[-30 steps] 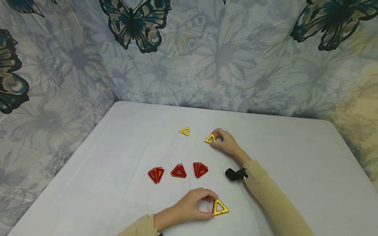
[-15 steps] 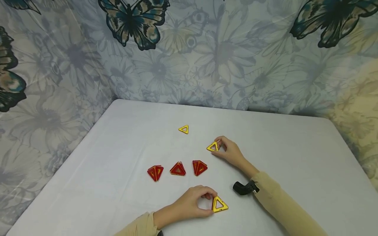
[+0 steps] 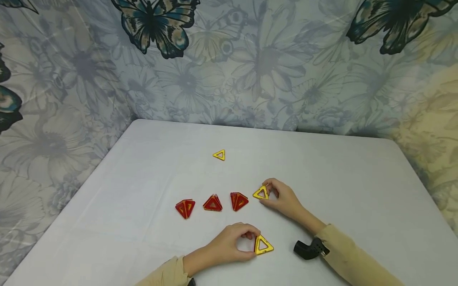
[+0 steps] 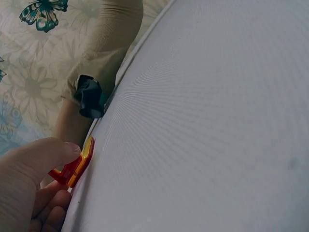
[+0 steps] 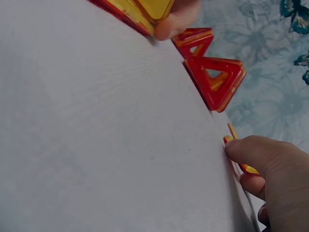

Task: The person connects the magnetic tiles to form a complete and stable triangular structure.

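Thumb and fingers of the left hand (image 3: 234, 243) pinch a yellow triangular magnetic tile (image 3: 267, 250) near the front of the table. In the left wrist view a red piece (image 4: 62, 175) shows joined beside the yellow one in that grip. Farther back, the right hand (image 3: 287, 201) pinches another yellow triangular tile (image 3: 257, 196) by its right side, low over the table. To the left of that tile, three red pyramid shapes built of triangular tiles stand in a row: one at left (image 3: 185, 209), one in the middle (image 3: 212, 204), one at right (image 3: 239, 201).
A single yellow triangular tile (image 3: 223, 155) lies toward the back of the white table (image 3: 143, 167). A black wrist camera (image 3: 308, 250) sticks out from the right sleeve. Patterned cloth with butterflies (image 3: 154, 24) hangs behind and at the left.
My right hand has come nearer with its yellow tile, from beside the loose yellow tile to the right of the red pyramids. The left hand keeps its grip in nearly the same place.
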The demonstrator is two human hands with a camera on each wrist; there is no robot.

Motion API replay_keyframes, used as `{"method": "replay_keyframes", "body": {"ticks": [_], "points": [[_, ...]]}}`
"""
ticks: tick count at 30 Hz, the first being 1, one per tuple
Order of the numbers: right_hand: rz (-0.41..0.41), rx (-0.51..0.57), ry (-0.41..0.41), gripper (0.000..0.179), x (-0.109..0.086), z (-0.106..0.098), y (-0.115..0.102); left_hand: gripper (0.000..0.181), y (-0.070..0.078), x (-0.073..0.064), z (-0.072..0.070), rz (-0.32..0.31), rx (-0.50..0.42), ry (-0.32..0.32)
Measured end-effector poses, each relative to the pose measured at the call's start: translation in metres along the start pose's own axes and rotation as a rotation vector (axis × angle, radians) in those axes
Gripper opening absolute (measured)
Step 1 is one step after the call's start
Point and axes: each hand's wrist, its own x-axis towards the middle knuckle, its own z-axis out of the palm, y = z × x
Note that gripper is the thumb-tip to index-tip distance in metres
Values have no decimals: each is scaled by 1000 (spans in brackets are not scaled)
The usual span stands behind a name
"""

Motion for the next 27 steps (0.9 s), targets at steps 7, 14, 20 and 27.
{"method": "replay_keyframes", "body": {"ticks": [7, 14, 20, 27], "points": [[5, 10, 5, 44, -20, -2, -10, 39, 1, 0, 0, -2, -7, -7], [-3, 21, 3, 45, -39, -2, -23, 39, 3, 0, -1, -24, -9, -11], [-12, 30, 2, 45, -48, -2, -30, 38, 2, 0, -1, -18, -12, -8], [5, 18, 3, 46, -60, -2, -39, 38, 2, 0, -2, -28, -23, -12]]}}
